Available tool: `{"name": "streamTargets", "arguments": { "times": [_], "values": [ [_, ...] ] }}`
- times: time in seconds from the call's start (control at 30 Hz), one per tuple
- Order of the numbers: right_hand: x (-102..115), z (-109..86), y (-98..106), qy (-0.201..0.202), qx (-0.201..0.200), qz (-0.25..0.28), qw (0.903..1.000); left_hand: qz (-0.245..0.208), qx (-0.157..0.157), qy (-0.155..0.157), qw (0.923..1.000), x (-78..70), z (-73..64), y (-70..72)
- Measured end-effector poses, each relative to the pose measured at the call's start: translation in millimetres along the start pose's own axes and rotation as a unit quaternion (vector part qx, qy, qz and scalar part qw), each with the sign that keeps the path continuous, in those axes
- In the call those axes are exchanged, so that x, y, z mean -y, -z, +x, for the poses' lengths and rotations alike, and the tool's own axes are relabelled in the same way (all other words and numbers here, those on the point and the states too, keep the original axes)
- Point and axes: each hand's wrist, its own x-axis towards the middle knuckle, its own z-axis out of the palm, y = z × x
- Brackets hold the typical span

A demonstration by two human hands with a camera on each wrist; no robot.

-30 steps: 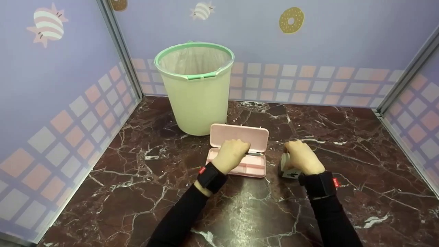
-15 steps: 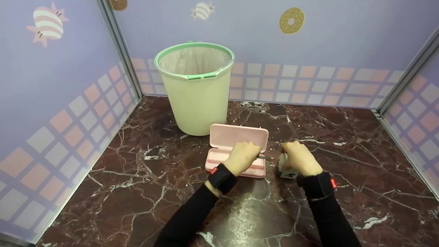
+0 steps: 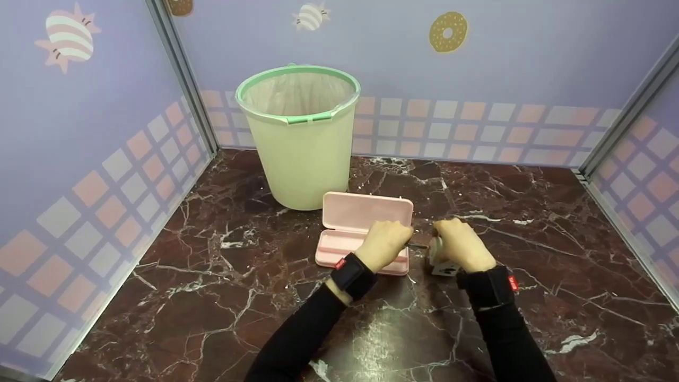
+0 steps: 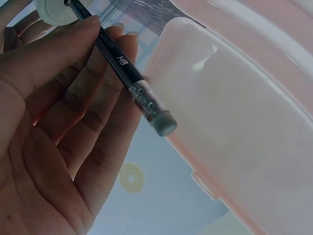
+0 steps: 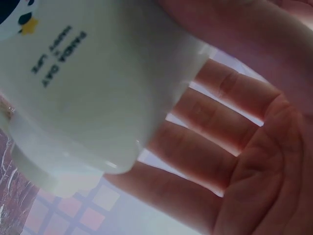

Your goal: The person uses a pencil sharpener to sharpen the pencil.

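My left hand (image 3: 386, 244) pinches a dark HB pencil (image 4: 120, 61) between thumb and fingers, its eraser end pointing back toward the wrist. A white pencil sharpener (image 5: 93, 103) with a panda print and lettering is gripped in my right hand (image 3: 463, 245), standing on the table. In the left wrist view, the pencil's far end meets the hole in the sharpener's round face (image 4: 55, 13); how deep it sits I cannot tell. Below and behind my left hand lies a pink pencil case (image 3: 339, 241), lid raised, partly covered by that hand.
A pale green bin (image 3: 305, 159) with a liner and green rim stands behind the pencil case, to the left. Patterned panels (image 3: 493, 63) enclose the dark marbled table (image 3: 238, 307) at the back and both sides.
My left hand has moved right with the pencil, from over the pencil case to the sharpener. The right hand has stayed nearly still, shifting slightly left, and still grips the sharpener.
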Motion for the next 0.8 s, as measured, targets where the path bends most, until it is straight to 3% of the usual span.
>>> {"name": "streamTargets", "arguments": {
  "times": [0.57,0.8],
  "values": [
    [0.6,0.3,-1.4,-0.008,0.002,-0.001,1.0,-0.017,-0.004,-0.007,0.9998,-8.5,5.8,-6.5],
    [0.4,0.7,-1.6,-0.008,-0.001,-0.006,1.0,0.005,-0.017,-0.014,0.9997,-11.9,6.2,-9.7]
  ]
}}
